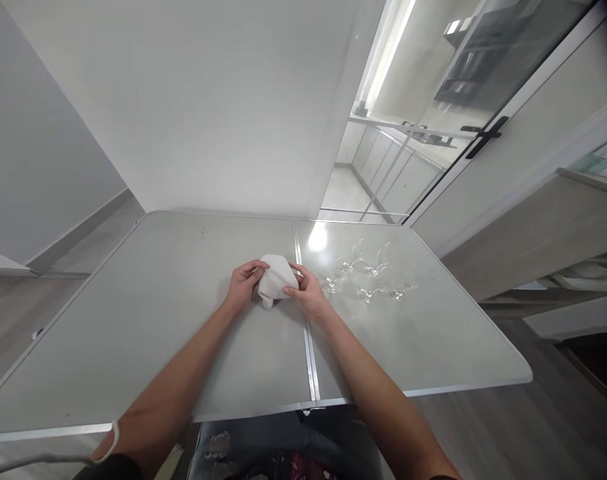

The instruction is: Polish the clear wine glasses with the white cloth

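Observation:
A white cloth [278, 277] is held between my two hands above the middle of the folding table, just left of its seam. My left hand [244, 280] pinches the cloth's left edge between thumb and fingers. On the opposite side, my right hand [307, 288] grips the right edge, thumb in front and fingers behind. Part of the cloth hangs down below. Whether anything lies inside or behind it cannot be made out. Several clear stemmed glasses [367, 293] are grouped to the right of my right hand; their outlines are faint.
The grey folding table [148, 333] has a metal seam [309, 360] across it. Behind it stands a white wall [208, 107]. A glass door [413, 120] with a black handle [488, 135] is at the back right, and a wooden shelf unit [538, 220] stands beyond the right edge.

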Tool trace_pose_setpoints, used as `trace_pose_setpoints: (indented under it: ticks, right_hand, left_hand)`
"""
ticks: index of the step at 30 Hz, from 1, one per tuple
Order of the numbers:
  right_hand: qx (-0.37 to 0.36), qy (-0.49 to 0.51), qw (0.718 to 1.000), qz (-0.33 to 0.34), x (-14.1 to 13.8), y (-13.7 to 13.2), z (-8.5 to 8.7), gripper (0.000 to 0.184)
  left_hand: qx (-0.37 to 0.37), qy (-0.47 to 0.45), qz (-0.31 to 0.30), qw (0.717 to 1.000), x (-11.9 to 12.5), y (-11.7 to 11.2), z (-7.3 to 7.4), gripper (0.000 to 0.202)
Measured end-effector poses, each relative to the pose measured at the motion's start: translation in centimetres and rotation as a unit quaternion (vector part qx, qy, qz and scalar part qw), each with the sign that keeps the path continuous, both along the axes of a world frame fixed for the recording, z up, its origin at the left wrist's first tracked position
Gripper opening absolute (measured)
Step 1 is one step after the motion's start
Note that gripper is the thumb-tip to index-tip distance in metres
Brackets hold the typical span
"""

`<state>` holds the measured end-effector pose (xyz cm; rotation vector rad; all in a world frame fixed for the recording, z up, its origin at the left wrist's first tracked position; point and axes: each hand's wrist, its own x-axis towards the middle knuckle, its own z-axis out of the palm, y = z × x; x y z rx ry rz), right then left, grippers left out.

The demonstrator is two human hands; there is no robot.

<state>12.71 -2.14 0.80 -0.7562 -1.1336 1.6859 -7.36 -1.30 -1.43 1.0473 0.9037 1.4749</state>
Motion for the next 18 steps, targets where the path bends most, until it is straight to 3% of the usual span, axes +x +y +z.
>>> trace_pose_setpoints:
  ticks: [5,9,13,18]
  right_hand:
    - [0.058,-0.055,0.997,-0.021,0.1,0.1,-0.2,0.035]
    - [0.057,-0.057,0.996,-0.037,0.4,0.2,-0.2,0.036]
    - [0.053,-0.042,0.997,-0.039,0.4,0.3,0.1,0.044]
    - [0.072,-0.016,0.993,-0.093,0.8,0.3,0.5,0.046]
  left_hand:
    - [0.025,0.032,-0.030,0.999,0.2,-0.4,0.2,0.051]
    - [0.008,0.090,0.022,0.996,-0.1,-0.2,-0.2,0.058]
    - [0.028,0.196,0.104,0.975,0.0,-0.2,-0.9,0.045]
    - [0.060,0.257,0.134,0.955,0.2,-0.7,-0.7,0.035]
